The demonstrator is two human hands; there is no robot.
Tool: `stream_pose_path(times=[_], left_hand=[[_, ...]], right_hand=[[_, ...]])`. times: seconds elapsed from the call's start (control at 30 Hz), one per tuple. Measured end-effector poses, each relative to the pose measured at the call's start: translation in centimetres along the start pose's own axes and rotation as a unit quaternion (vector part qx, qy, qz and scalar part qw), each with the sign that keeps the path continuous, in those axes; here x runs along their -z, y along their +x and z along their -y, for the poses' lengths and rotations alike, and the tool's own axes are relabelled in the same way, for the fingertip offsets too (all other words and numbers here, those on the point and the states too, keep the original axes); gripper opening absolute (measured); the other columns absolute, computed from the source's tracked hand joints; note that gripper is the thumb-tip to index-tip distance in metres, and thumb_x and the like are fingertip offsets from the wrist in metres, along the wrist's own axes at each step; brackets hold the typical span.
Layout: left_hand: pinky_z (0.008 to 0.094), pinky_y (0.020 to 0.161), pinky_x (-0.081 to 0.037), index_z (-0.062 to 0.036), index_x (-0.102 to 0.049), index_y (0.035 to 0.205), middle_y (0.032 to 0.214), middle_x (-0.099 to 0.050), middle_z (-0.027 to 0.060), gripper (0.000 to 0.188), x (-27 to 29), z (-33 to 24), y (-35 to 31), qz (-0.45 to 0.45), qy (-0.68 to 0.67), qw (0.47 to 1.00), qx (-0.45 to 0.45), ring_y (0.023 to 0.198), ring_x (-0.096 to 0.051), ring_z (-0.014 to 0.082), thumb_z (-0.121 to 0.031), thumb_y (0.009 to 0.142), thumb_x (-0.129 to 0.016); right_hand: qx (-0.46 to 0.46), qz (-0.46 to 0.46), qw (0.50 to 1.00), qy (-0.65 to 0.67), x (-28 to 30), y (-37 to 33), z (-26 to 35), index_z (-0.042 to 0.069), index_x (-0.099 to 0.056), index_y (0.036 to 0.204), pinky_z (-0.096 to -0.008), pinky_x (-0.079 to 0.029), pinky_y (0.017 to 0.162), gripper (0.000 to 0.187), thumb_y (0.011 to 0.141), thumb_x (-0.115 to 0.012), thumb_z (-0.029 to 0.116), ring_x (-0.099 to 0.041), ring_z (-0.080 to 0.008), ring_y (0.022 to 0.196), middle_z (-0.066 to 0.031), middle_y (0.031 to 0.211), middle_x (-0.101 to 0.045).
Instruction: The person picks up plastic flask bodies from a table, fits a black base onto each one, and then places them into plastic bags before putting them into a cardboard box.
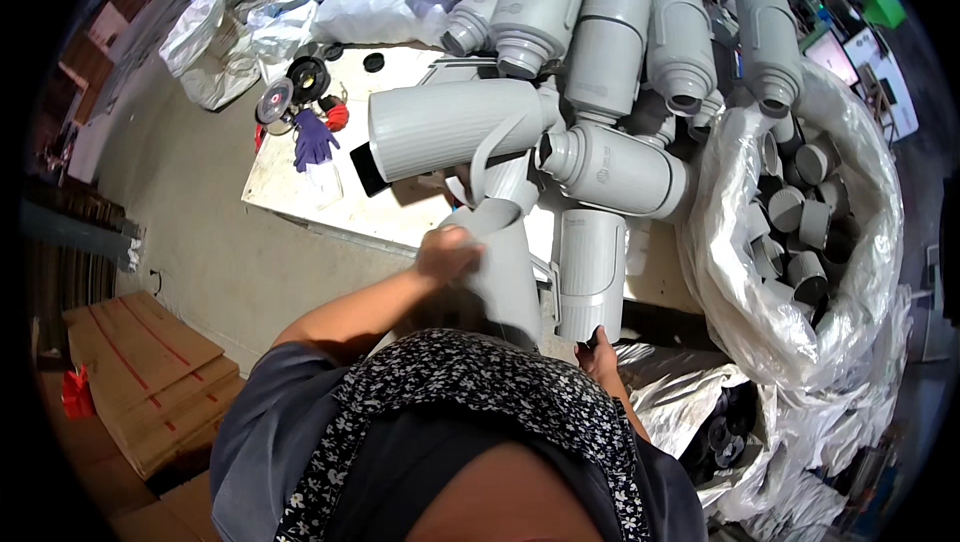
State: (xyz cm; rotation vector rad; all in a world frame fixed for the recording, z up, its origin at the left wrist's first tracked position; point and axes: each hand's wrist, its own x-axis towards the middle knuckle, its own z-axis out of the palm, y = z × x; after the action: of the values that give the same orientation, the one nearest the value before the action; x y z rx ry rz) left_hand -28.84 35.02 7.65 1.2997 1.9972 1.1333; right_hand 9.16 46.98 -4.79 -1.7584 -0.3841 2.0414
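My left grip (452, 250) clasps a grey cylinder (508, 277) by its rim, body just right — steady hold looks best; right grip (600, 360) meets a grey bottle (592, 277) — can't tell if closed.

The bare left forearm (362, 310) is angling inward from a loose dark-grey fabric sleeve (265, 397), passing beyond the black, white-flowered fabric apron (450, 364). The left hand (450, 254) is curling into a grip ahead of the apron; the bare right hand (599, 354) is reaching forward beside its right edge.
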Motion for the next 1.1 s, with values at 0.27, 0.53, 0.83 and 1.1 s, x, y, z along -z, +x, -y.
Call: stream_pose_path(times=[0.27, 0.53, 0.83, 1.1], left_hand=[[0.033, 0.059, -0.04, -0.0003, -0.055, 0.075, 0.071, -0.052, 0.0118, 0.02, 2.6, -2.3, -2.3, -0.083, 0.048, 0.995, 0.003, 0.065, -0.05, 0.0243, -0.019, 0.08, -0.06], [0.0246, 0.064, -0.037, -0.0029, -0.051, 0.08, 0.074, -0.052, 0.0001, 0.023, 2.9, -0.5, -3.9, -0.063, -0.263, 0.936, 0.224, 0.068, -0.042, 0.0078, -0.022, 0.091, -0.048], [0.0246, 0.074, -0.037, -0.0038, -0.052, 0.085, 0.081, -0.054, 0.0005, 0.025, 3.9, -2.7, -4.7, -0.063, -0.341, 0.911, 0.222, 0.076, -0.044, 0.0076, -0.026, 0.093, -0.044], [0.0271, 0.081, -0.037, -0.0011, -0.055, 0.099, 0.094, -0.058, 0.0039, 0.032, 6.6, 3.0, -7.1, -0.133, -0.329, 0.909, 0.221, 0.086, -0.049, 0.0113, -0.031, 0.091, -0.048]], right_hand=[[0.025, 0.016, 0.98, 0.198, -1.5, -1.7, 1.1, 0.013, -0.047, 0.117, -0.0387, -0.045, 0.07, 0.036, 0.087, -0.053, 0.031, -0.052, -0.0236, 0.091, -0.0052, 0.105, -0.055], [0.118, 0.031, 0.965, 0.231, -0.8, -5.8, 3.0, 0.012, -0.051, 0.106, -0.0295, -0.044, 0.054, 0.032, 0.083, -0.059, 0.032, -0.055, -0.0189, 0.073, -0.0042, 0.092, -0.058], [0.155, -0.04, 0.942, 0.295, 2.7, -10.6, 4.5, 0.002, -0.043, 0.12, -0.0453, -0.038, 0.092, 0.052, 0.078, -0.059, 0.027, -0.049, -0.0318, 0.105, -0.0146, 0.116, -0.051], [0.16, -0.065, 0.948, 0.266, 3.2, -10.3, 4.8, 0.001, -0.046, 0.118, -0.0476, -0.039, 0.091, 0.049, 0.078, -0.056, 0.028, -0.05, -0.033, 0.104, -0.0145, 0.117, -0.051]])
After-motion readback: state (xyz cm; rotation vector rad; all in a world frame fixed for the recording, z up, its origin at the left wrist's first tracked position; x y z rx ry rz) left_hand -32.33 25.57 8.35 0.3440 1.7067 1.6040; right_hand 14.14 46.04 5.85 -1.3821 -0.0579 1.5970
